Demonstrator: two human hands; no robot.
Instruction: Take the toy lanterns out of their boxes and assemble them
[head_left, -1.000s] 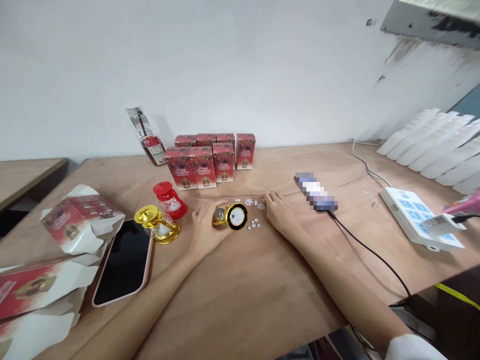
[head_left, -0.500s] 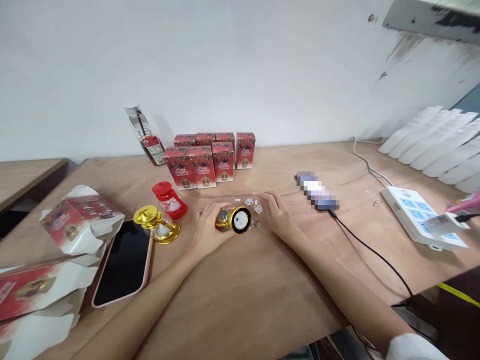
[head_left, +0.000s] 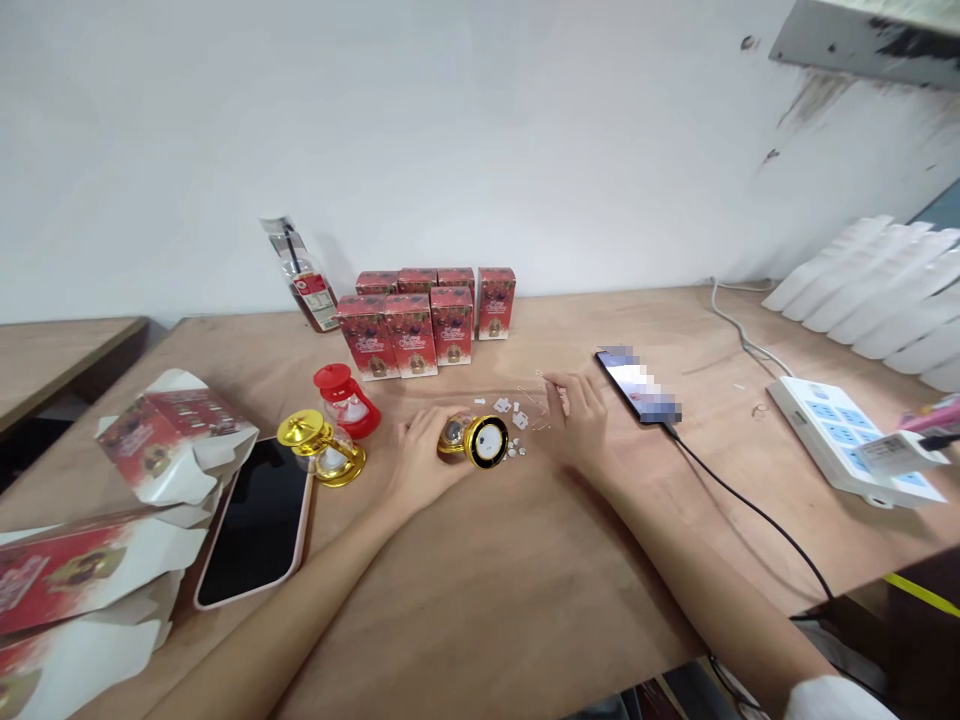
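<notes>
A small gold lantern (head_left: 478, 440) lies on its side in the middle of the wooden table (head_left: 495, 590), its round white base turned toward me. My left hand (head_left: 420, 458) grips its body from the left. My right hand (head_left: 579, 418) hovers just right of it with fingers curled; the fingertips are at a thin wire piece (head_left: 531, 392). Whether they hold it is not clear. Small white tabs (head_left: 510, 407) and silver button cells (head_left: 514, 452) lie scattered between my hands.
Left of my hands stand a red lantern (head_left: 343, 397) and another gold lantern (head_left: 321, 447). A pink-cased phone (head_left: 259, 520), opened red boxes (head_left: 169, 430), closed red boxes (head_left: 416, 320), a charging phone (head_left: 639, 385) with its black cable and a white power strip (head_left: 844, 437) surround them.
My right hand has lifted off the small parts and shifted a little to the right, fingertips now at the wire piece. The gold lantern in my left hand slid slightly right.
</notes>
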